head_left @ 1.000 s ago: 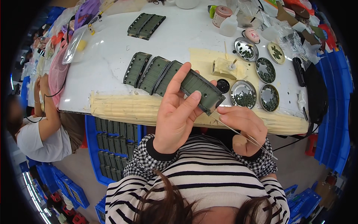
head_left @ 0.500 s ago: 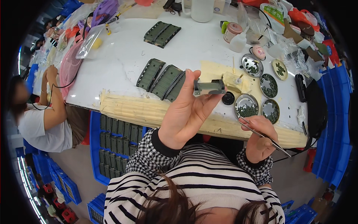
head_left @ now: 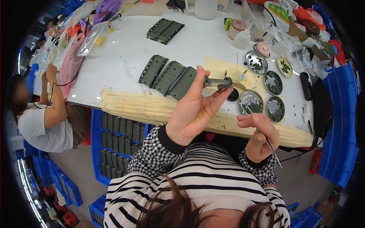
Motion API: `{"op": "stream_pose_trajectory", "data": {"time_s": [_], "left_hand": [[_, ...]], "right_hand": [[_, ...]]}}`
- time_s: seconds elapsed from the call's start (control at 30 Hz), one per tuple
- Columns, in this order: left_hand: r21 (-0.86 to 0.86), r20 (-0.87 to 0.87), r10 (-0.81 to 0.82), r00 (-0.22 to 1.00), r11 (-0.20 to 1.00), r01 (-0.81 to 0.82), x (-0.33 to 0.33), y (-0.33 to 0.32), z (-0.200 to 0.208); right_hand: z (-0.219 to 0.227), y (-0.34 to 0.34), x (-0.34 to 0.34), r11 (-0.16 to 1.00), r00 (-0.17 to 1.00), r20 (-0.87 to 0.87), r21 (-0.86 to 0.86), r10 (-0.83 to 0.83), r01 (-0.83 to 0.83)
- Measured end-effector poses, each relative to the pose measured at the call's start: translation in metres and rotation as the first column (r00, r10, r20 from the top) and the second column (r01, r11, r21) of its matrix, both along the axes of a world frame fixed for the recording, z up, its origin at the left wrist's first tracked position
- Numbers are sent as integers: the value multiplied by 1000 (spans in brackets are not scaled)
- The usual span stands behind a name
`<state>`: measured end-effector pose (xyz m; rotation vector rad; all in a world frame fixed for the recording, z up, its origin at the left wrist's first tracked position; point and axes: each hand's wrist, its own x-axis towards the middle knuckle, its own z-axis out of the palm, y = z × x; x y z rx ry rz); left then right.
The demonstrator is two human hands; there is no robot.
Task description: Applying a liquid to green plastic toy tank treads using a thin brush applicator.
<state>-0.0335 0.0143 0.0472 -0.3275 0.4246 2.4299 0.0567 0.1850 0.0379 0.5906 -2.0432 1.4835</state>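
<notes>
My left hand pinches a small dark green moulded part between thumb and fingers, raised above the table's near edge. In my right hand is a pair of metal tweezers, their tips over a round metal dish of tiny green pieces. Whether the tips grip a piece is too small to tell. Two more dishes of green bits, an upper one and a lower one, stand just right of it. Left of my left hand lie several ribbed green blocks, side by side.
Another green block pair lies farther back. A yellowish lump with a stick and a black round cap sit beyond my hands. A blue crate of green parts stands below the table. A person sits at left.
The green part in my left hand has been tilted and shifted slightly right. My right hand has moved up and left, and the tweezers now stand steeper, tips over the dish.
</notes>
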Motion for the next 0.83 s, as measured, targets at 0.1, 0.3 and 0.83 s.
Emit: {"op": "stream_pose_trajectory", "data": {"time_s": [0.1,0.3,0.83], "left_hand": [[-1,0,-3,1000,1000,3,1,1,-1],[-33,9,19,1000,999,-19,4,2,-2],[7,-327,-697,638,673,739,31,-19,-68]], "right_hand": [[0,-1,0,1000,1000,1,-7,7,-7],[4,-4,-7,977,980,46,90,-196,191],[32,24,-17,941,893,312,-10,325,-339]]}}
